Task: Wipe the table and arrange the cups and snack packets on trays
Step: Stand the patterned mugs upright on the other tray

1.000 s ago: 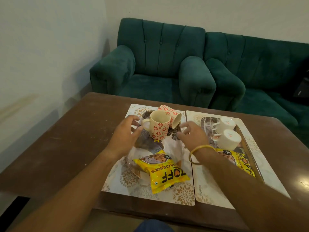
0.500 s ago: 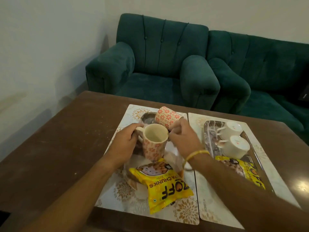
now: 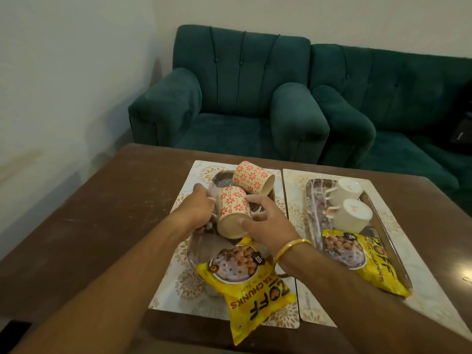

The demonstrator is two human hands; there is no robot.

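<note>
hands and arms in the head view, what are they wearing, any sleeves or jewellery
Both forearms are bare, with no sleeves in view. The right hand has a plain gold bangle on its wrist. The left hand shows no bangle, watch or ring that can be seen. No gloves on either.

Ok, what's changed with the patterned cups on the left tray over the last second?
Both hands closed on the nearer patterned cup: left hand at its handle, right hand on its side. It was tipped from mouth-up to mouth toward the camera. The farther patterned cup, both white cups and both snack packets stayed put.
</note>
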